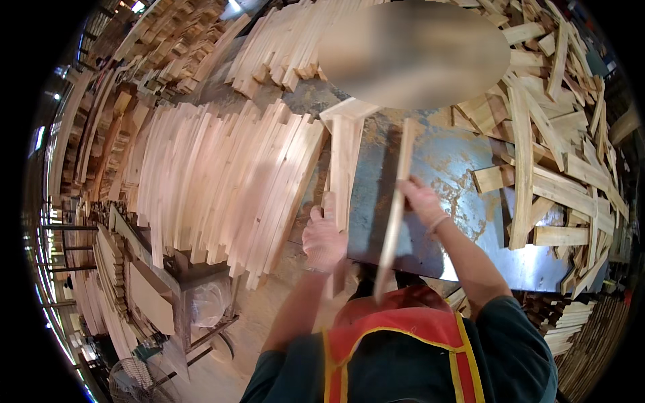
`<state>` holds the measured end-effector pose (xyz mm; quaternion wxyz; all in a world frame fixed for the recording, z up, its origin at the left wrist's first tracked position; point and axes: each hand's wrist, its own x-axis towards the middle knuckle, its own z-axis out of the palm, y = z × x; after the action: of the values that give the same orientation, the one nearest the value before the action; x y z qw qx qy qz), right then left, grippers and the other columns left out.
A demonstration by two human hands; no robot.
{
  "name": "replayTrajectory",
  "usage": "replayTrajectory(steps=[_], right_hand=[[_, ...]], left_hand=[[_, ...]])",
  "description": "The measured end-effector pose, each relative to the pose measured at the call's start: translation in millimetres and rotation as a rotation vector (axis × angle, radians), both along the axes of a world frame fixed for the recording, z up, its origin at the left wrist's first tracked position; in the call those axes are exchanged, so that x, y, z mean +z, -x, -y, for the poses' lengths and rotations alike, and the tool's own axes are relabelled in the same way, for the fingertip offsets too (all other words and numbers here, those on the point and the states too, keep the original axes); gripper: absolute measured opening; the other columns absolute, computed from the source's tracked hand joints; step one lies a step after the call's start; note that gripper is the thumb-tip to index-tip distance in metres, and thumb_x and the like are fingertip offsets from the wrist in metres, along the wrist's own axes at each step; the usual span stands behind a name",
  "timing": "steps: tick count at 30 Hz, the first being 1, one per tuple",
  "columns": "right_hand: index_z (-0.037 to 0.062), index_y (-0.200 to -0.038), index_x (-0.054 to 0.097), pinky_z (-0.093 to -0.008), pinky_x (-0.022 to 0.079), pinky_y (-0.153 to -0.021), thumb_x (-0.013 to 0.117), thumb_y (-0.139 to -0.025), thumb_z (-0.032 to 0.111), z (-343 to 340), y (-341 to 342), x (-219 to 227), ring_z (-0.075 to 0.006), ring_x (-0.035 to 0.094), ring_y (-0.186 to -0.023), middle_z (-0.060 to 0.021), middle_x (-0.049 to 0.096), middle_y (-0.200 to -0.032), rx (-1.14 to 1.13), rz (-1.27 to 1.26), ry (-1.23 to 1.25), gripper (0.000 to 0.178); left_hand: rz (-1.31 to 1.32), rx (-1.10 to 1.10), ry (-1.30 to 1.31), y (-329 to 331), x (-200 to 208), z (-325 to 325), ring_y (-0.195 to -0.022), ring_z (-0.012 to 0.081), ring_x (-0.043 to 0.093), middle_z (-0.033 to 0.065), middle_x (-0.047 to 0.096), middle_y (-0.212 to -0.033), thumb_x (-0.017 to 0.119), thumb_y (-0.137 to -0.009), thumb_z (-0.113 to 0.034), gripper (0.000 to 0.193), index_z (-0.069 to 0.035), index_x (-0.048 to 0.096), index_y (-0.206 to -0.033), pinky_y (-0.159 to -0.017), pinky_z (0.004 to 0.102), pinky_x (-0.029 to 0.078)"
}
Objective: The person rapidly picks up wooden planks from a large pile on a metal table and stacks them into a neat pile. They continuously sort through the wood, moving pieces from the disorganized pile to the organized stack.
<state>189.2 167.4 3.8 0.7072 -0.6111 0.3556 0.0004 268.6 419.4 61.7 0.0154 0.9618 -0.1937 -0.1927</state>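
My right hand [421,201], in a pale glove, is closed around a narrow wooden slat [397,211]. That slat is tilted over the metal tabletop, its lower end near my apron and blurred. Beside it on the left, my left hand [325,236], also gloved, is closed on the near part of wooden slats [344,154] that stretch away from me. Part of the wood shows below that hand; the fingers on its far side are hidden. Immediately left lies a wide row of pale slats [222,174], side by side.
Loose offcuts and boards [557,174] lie in a jumbled heap on the right. Sawdust is scattered across the metal tabletop [463,191]. More slats [285,47] are stacked at the back, near a blurred oval patch. A fan [138,379] stands at the lower left.
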Motion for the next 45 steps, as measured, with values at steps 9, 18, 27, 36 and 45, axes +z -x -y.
replayTrajectory(steps=[9,18,27,36,45], right_hand=[[0.0036,-0.142,0.057,-0.0395,0.058,-0.075,0.069,-0.098,0.029,-118,-118,-29,-0.0229,0.066,-0.084,-0.0166,0.068,-0.098,0.671,-0.015,-0.167,0.053],[0.0,-0.129,0.063,-0.0516,0.064,-0.086,0.078,-0.096,0.018,90,-250,-35,-0.032,0.072,-0.108,-0.0158,0.07,-0.117,-0.713,0.354,-0.494,0.04],[0.001,-0.138,0.055,-0.0517,0.061,-0.1,0.072,-0.098,0.015,83,-128,56,-0.0342,0.071,-0.114,-0.0164,0.071,-0.124,-0.527,0.418,-0.488,0.046],[0.0051,-0.133,0.067,-0.0455,0.057,-0.095,0.069,-0.092,0.031,-172,1,-2,-0.0366,0.073,-0.105,-0.023,0.076,-0.117,0.626,0.064,0.325,0.049],[0.0054,-0.137,0.061,-0.0477,0.053,-0.102,0.078,-0.088,0.04,163,137,51,-0.0401,0.064,-0.119,-0.0211,0.066,-0.128,-0.541,-0.111,1.195,0.062]], left_hand=[[0.226,-0.001,-0.05,-29,-29,-72,-0.153,0.0399,0.038,0.0232,0.04,-0.164,0.077,-0.083,-0.058,0.116,-0.005,0.021,-0.169,-0.127,0.0574,0.026],[0.427,-0.123,0.055,-36,-67,-87,-0.155,0.0431,0.035,0.0244,0.038,-0.166,0.078,-0.081,-0.051,0.11,-0.004,0.027,-0.167,-0.127,0.0616,0.026],[0.227,-0.105,-0.154,-44,-47,-61,-0.163,0.0433,0.016,0.0272,0.025,-0.173,0.065,-0.088,-0.064,0.108,-0.005,0.026,-0.169,-0.132,0.0601,0.009],[0.243,-0.373,0.2,-56,-51,-88,-0.158,0.0462,0.027,0.025,0.037,-0.166,0.072,-0.086,-0.048,0.092,-0.003,0.041,-0.16,-0.132,0.0599,0.014],[0.371,-0.358,-0.075,2,-40,-32,-0.157,0.0443,0.029,0.0206,0.034,-0.17,0.072,-0.089,-0.048,0.092,-0.008,0.038,-0.164,-0.131,0.0555,0.019]])
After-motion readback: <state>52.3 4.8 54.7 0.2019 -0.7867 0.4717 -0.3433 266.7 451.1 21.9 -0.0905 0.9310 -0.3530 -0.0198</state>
